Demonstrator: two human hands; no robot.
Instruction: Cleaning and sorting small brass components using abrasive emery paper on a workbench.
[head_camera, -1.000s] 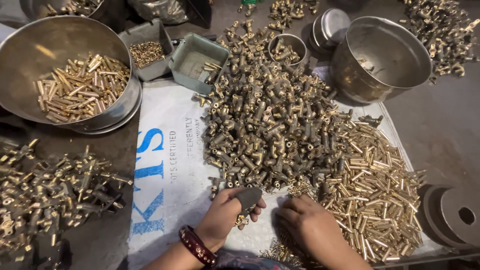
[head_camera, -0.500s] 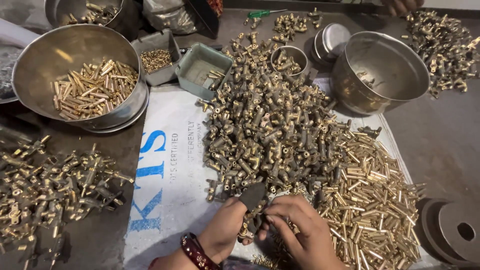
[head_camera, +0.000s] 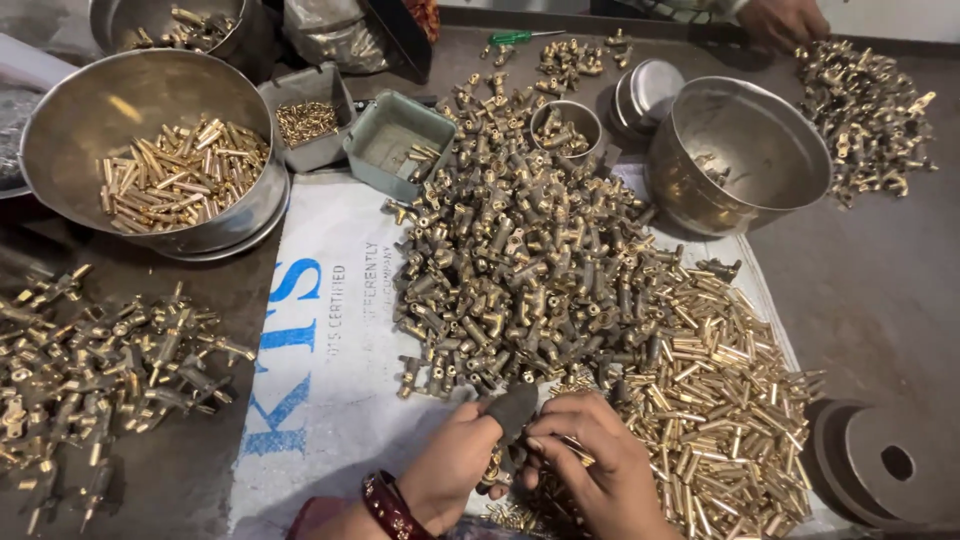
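My left hand (head_camera: 455, 465) and my right hand (head_camera: 595, 460) meet at the bottom centre, both closed around a small dark grey tool (head_camera: 513, 408) and small brass parts. A red bangle (head_camera: 388, 508) is on my left wrist. Just beyond my fingers lies a big heap of dull brass fittings (head_camera: 520, 255). To the right of my right hand spreads a pile of bright brass pins (head_camera: 725, 400). Everything rests on a white printed sack (head_camera: 320, 380).
A large steel bowl (head_camera: 70, 120) of brass pins sits at far left, a near-empty steel bowl (head_camera: 760, 150) at far right. Two small grey trays (head_camera: 395, 135) stand between. Assembled fittings (head_camera: 90, 360) lie at left. Another person's hand (head_camera: 785, 20) is at the top right.
The view has shifted slightly. My two hands have come closer together around the dark tool and stay near the heap's front edge.
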